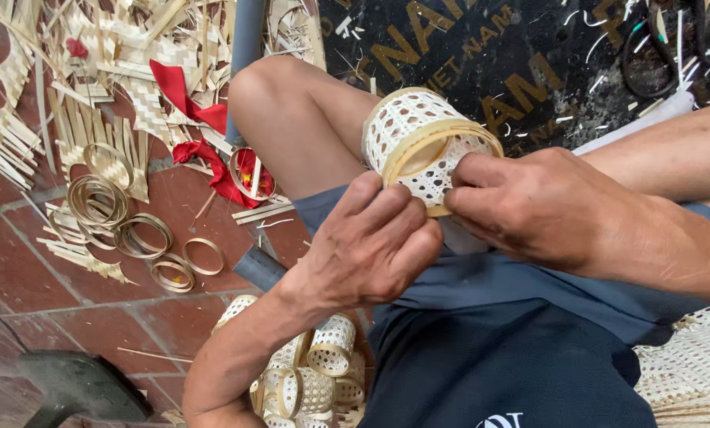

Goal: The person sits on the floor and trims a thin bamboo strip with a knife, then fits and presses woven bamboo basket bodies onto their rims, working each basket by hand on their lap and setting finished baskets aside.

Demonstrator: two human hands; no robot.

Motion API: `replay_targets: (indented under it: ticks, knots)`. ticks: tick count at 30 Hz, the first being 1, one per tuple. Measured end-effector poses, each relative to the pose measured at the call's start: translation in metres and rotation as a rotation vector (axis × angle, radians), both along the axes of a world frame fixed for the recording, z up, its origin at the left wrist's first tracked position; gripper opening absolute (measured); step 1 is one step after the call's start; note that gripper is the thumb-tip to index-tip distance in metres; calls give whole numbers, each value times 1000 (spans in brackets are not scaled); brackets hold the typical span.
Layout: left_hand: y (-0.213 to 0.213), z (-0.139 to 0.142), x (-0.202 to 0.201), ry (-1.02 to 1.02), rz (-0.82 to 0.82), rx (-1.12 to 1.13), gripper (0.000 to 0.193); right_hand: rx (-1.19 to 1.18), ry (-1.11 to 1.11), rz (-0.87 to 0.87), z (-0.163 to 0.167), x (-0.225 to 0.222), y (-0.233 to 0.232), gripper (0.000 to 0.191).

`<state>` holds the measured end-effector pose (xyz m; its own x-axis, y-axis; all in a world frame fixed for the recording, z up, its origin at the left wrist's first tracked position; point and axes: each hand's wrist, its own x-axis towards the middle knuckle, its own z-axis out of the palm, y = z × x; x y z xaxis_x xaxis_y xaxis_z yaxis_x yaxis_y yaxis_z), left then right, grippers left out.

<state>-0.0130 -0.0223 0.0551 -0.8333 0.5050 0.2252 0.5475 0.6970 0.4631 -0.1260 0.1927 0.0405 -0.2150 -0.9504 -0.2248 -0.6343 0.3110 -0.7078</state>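
- Hands meet at the centre of the head view, both on a small woven basket (pixel 418 135) of pale cane with an open lattice wall and a tan rim band.
- Left hand (pixel 371 246) comes up from 7 o'clock; its fingers curl closed and its fingertips press on the basket's lower edge.
- Right hand (pixel 537 210) enters from 3 o'clock, thumb and fingers pinched on the rim band at the basket's 5 o'clock side.
- Basket lies tilted on its side above the person's lap, its open mouth facing 4 o'clock, just beside the bare knee (pixel 291 119) at its 9 o'clock.
- Loose bamboo rings (pixel 145 234) lie on the red tile floor (pixel 22 269) at 9 o'clock, well apart from the hands.
- Red ribbon (pixel 188 99) sits among cut strips and woven scraps (pixel 141 47) at 10 o'clock.
- Finished lattice baskets (pixel 323 364) are heaped at 6 o'clock, under the left forearm.
- Woven cane sheet (pixel 692 364) shows at 4 o'clock.
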Motion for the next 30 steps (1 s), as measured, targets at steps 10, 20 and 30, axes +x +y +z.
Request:
replay_targets:
  ticks: [10, 20, 30]
  knots:
    - [-24, -7, -26, -304, 236, 154, 16, -198, 159, 84, -13, -53, -21, 42]
    - [-43, -4, -30, -463, 261, 255, 15, -155, 45, 142, -8, -65, -47, 18]
    - [-35, -5, -26, -411, 237, 185, 24, -160, 93, 140, -14, -59, -39, 14]
